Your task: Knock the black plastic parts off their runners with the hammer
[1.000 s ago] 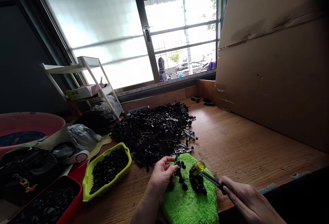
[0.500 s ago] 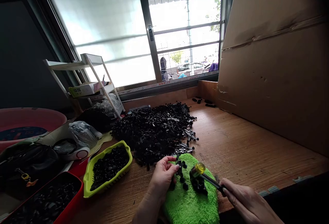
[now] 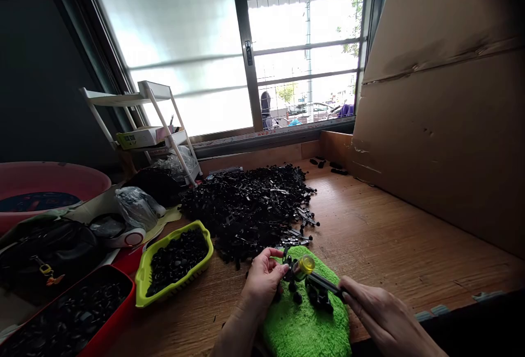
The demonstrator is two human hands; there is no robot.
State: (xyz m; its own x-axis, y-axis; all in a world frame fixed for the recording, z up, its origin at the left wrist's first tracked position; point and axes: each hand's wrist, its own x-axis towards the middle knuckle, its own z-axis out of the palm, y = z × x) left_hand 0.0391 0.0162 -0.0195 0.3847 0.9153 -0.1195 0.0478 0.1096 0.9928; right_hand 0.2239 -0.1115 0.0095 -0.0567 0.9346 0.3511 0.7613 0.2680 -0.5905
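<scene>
A small mallet (image 3: 304, 265) with a yellow, see-through head is gripped by its dark handle in my right hand (image 3: 375, 305). Its head is over the small black part (image 3: 289, 261) that my left hand (image 3: 264, 278) pinches between thumb and fingers; whether they touch, I cannot tell. Under both lies a fluffy green cloth (image 3: 303, 327). More black pieces (image 3: 319, 297) rest on the cloth beneath the mallet handle, along with a few round black knobs (image 3: 296, 297) near my left fingers.
A large heap of black parts (image 3: 250, 209) spreads behind the cloth. To the left stand a yellow-green basket (image 3: 141, 286) and a red bin (image 3: 127, 302), both holding small black pieces. A cardboard sheet (image 3: 438, 144) rises on the right. A white shelf (image 3: 156, 92) stands by the window.
My right hand has swung the mallet left, from above the black pieces on the cloth to the part at my left fingers. My left hand keeps its pinch. The whole view has shifted slightly.
</scene>
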